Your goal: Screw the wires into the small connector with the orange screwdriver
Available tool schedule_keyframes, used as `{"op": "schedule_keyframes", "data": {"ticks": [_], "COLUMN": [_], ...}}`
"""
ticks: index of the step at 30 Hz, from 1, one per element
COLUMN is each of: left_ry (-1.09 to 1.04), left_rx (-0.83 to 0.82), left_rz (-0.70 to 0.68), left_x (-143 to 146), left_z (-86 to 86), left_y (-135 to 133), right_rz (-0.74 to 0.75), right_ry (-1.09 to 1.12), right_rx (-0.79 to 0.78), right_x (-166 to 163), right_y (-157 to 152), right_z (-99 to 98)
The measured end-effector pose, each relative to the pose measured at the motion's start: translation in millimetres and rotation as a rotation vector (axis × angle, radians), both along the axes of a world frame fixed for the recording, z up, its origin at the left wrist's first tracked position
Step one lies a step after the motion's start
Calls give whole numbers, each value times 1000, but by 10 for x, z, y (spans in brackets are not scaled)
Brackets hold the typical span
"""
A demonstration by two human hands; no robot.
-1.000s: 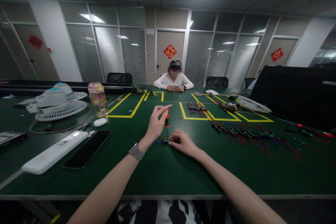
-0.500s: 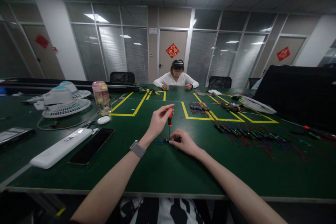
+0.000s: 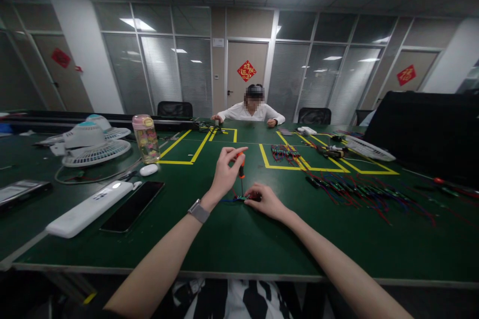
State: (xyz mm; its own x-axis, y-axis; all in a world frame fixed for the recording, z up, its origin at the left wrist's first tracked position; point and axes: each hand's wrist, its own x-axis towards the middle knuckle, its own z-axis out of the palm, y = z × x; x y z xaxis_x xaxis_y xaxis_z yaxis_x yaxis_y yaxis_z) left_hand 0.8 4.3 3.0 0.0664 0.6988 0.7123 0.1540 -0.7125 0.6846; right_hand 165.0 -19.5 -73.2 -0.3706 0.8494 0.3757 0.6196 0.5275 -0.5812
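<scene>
My left hand [image 3: 226, 168] is closed around the handle of an orange and black screwdriver [image 3: 241, 170], index finger stretched across its top. The screwdriver stands upright, its thin shaft pointing down at a small green circuit board [image 3: 242, 198] with red and blue wires. Whether the tip sits in a screw is too small to tell. My right hand [image 3: 264, 200] rests on the table and pinches the board's right end, with something dark partly hidden under its fingers. A grey-banded watch is on my left wrist.
Many wired boards [image 3: 359, 189] lie to the right, with a bundle [image 3: 286, 153] inside yellow tape. On the left are a phone [image 3: 132, 207], a white power strip [image 3: 90, 208], a bottle [image 3: 145, 138] and fan parts [image 3: 95, 152]. Across the table sits a person [image 3: 250, 111].
My hands stay nearly in place, screwdriver still upright over the board. The person opposite has moved one hand outward to the left, and the flat sheet-like thing between their hands is no longer seen.
</scene>
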Motion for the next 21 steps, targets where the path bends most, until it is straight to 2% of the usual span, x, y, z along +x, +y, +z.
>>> {"op": "schedule_keyframes", "data": {"ticks": [4,9,14,19,21], "left_ry": [-15,-12,-11,-14,-10], "left_rx": [-92,-18,-90,-35,-53], "left_rz": [-183,-17,-186,-50,-113], "left_x": [-10,3,1,7,7], "left_z": [26,27,46,21,18], "left_y": [7,-14,-19,-3,0], "right_rz": [8,4,10,8,9], "right_ry": [3,1,-4,-8,-6], "right_rx": [2,8,5,9,6], "right_x": [-7,-21,-17,-10,-8], "right_y": [-6,-6,-10,-8,-5], "right_z": [1,5,11,10,6]}}
